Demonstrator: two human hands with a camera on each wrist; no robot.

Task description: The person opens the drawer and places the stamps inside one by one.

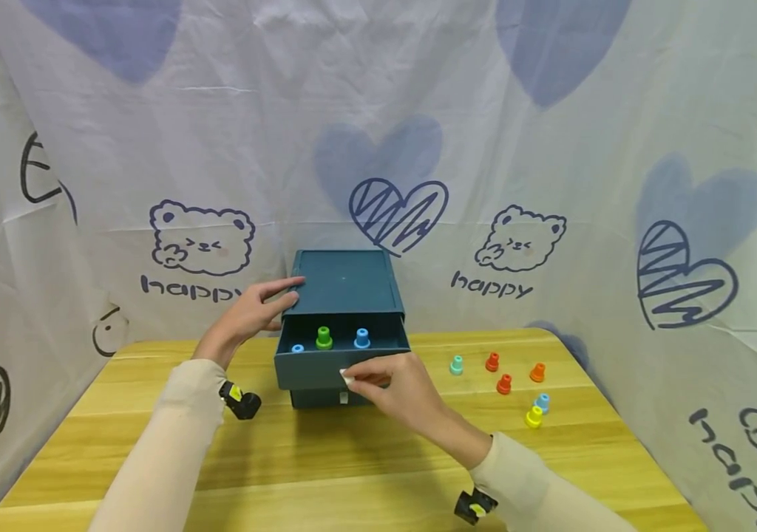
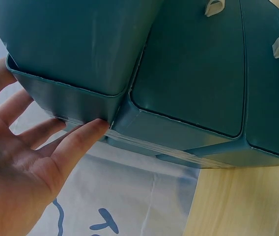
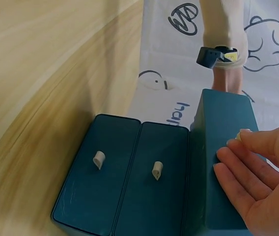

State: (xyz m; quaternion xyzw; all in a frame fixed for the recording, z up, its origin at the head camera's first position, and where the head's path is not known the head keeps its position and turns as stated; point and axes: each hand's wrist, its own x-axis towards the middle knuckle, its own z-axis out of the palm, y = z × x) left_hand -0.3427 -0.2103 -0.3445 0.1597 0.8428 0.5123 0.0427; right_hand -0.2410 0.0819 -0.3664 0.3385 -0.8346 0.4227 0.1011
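A dark teal drawer cabinet (image 1: 345, 284) stands near the back of the table, its top drawer (image 1: 312, 369) pulled out. Inside that drawer are a green peg (image 1: 324, 338) and two blue pegs (image 1: 361, 338). My right hand (image 1: 398, 380) pinches the drawer's small white pull tab (image 1: 345, 374) between thumb and fingers; the right wrist view shows its other fingers against the drawer front (image 3: 225, 196). My left hand (image 1: 252, 314) rests its spread fingers on the cabinet's upper left side. In the left wrist view, its fingertips (image 2: 97, 125) touch the casing around the drawer.
To the cabinet's right, several pegs stand on the wooden table (image 1: 272, 488): a mint one (image 1: 457, 365), two red (image 1: 503, 384), an orange (image 1: 537, 372), a blue (image 1: 543, 401) and a yellow (image 1: 534, 418). Two lower drawers (image 3: 152, 196) are closed. A printed cloth (image 1: 365, 89) hangs behind.
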